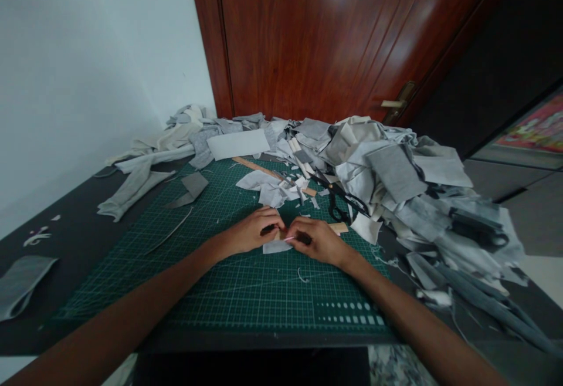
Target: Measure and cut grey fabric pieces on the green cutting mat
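- Beneath both hands lies a green cutting mat (pixel 229 310), its grid usable for alignment; a small work piece could skew against it if the two hands pull unevenly.
- At three o'clock from the hands, a fabric heap (pixel 416 216) crowds the mat's edge. Judged hazard: loose pieces sliding into the work area if an elbow or forearm brushes them.
- At two o'clock, black scissors (pixel 336 189) lie among offcuts, near the right hand. Judged hazard: a knuckle knocking the handles if that hand swings outward.
- At nine o'clock of the work piece, the left hand (pixel 257 229) has thumb and fingertips drawn together on its edge; exact contact is partly hidden.
- At three o'clock, the right hand (pixel 323 243) is closed in a pinch on a slim pink item; whether it also grips the cloth cannot be told.
- Between the hands, at the centre, sits the pale cloth piece (pixel 276 247); bunching is possible if the pinch tightens.
- Smallest noted, the pink item (pixel 289 238) projects towards nine o'clock; it could slip if held too loosely.
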{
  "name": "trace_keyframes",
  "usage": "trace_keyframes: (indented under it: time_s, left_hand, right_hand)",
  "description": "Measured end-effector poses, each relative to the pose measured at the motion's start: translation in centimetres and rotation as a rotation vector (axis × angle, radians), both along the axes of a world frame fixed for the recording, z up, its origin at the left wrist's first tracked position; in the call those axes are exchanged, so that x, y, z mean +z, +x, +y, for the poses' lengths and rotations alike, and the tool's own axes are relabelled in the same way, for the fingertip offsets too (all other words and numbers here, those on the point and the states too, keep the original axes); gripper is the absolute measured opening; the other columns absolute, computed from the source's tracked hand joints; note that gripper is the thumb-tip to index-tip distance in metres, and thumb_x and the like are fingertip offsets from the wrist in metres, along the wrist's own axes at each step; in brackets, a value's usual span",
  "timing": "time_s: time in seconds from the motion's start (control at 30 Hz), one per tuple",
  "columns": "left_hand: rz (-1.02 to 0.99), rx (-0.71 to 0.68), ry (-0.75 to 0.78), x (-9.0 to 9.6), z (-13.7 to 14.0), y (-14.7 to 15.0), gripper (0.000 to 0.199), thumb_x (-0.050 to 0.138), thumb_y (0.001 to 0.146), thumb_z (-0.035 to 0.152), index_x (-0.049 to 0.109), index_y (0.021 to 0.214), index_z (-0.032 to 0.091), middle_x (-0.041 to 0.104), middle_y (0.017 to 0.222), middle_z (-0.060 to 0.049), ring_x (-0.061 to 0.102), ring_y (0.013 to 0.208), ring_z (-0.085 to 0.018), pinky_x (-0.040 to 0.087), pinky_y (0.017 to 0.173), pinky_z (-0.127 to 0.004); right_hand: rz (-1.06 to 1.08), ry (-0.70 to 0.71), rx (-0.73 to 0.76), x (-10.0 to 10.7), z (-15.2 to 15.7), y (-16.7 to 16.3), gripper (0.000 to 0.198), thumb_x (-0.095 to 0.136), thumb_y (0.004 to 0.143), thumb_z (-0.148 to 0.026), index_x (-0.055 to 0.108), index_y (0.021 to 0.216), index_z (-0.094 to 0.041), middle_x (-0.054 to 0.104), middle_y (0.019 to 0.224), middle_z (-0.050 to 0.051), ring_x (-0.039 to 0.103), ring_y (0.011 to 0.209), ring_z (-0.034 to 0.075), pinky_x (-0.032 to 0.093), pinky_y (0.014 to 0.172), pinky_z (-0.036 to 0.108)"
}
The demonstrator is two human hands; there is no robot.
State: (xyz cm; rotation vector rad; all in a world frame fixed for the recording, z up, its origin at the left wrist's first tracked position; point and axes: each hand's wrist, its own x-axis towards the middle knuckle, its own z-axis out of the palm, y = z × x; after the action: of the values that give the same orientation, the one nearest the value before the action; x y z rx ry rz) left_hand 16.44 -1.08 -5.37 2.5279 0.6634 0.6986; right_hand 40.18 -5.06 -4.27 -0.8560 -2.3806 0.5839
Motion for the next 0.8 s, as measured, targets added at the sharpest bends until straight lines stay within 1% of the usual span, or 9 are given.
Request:
trace_keyframes:
  time_s: [0.2, 0.33, 0.5, 0.67, 0.8]
  left_hand:
    - [0.030, -0.010, -0.007, 0.41, -0.19, -0.06, 0.015, 0.052, 0.099, 0.022, 0.066, 0.097, 0.019, 0.065, 0.095, -0.004, 0.058, 0.094, -0.019, 0.043, 0.089, -0.032]
    - [0.035, -0.018, -0.026, 0.67, -0.30, -0.14, 0.012, 0.055, 0.098, 0.025, 0.066, 0.097, 0.019, 0.064, 0.097, -0.004, 0.057, 0.095, -0.019, 0.042, 0.090, -0.033]
    - [0.063, -0.007, -0.023, 0.68, -0.37, -0.14, 0.015, 0.056, 0.098, 0.027, 0.067, 0.092, 0.019, 0.062, 0.096, -0.004, 0.056, 0.095, -0.020, 0.042, 0.090, -0.034]
    - [0.068, -0.020, -0.011, 0.45, -0.26, -0.17, 0.014, 0.056, 0.098, 0.028, 0.067, 0.095, 0.019, 0.061, 0.097, -0.005, 0.056, 0.096, -0.020, 0.042, 0.090, -0.034]
    - [0.070, -0.022, -0.015, 0.17, -0.14, -0.24, 0.016, 0.056, 0.099, 0.029, 0.068, 0.095, 0.020, 0.062, 0.096, -0.004, 0.057, 0.095, -0.020, 0.042, 0.089, -0.034]
  right_hand:
    - [-0.044, 0.033, 0.017, -0.04, 0.03, 0.04, 0.010, 0.060, 0.097, -0.023, 0.069, 0.101, -0.021, 0.068, 0.097, 0.004, 0.063, 0.081, 0.015, 0.047, 0.073, 0.025]
    - [-0.061, 0.055, 0.008, -0.05, 0.06, 0.07, 0.010, 0.060, 0.096, -0.022, 0.069, 0.100, -0.021, 0.068, 0.097, 0.004, 0.063, 0.079, 0.015, 0.046, 0.070, 0.025]
    - [-0.072, 0.053, 0.001, 0.13, 0.00, 0.10, 0.008, 0.060, 0.095, -0.021, 0.068, 0.096, -0.021, 0.068, 0.093, 0.003, 0.062, 0.075, 0.014, 0.044, 0.068, 0.024]
    - [-0.079, 0.049, -0.012, 0.27, 0.07, 0.34, 0.008, 0.060, 0.095, -0.023, 0.068, 0.094, -0.021, 0.067, 0.088, 0.002, 0.061, 0.073, 0.014, 0.043, 0.066, 0.024]
    - [-0.091, 0.043, -0.017, 0.46, 0.15, 0.64, 0.005, 0.062, 0.091, -0.018, 0.067, 0.090, -0.021, 0.067, 0.087, 0.002, 0.061, 0.072, 0.013, 0.042, 0.065, 0.023]
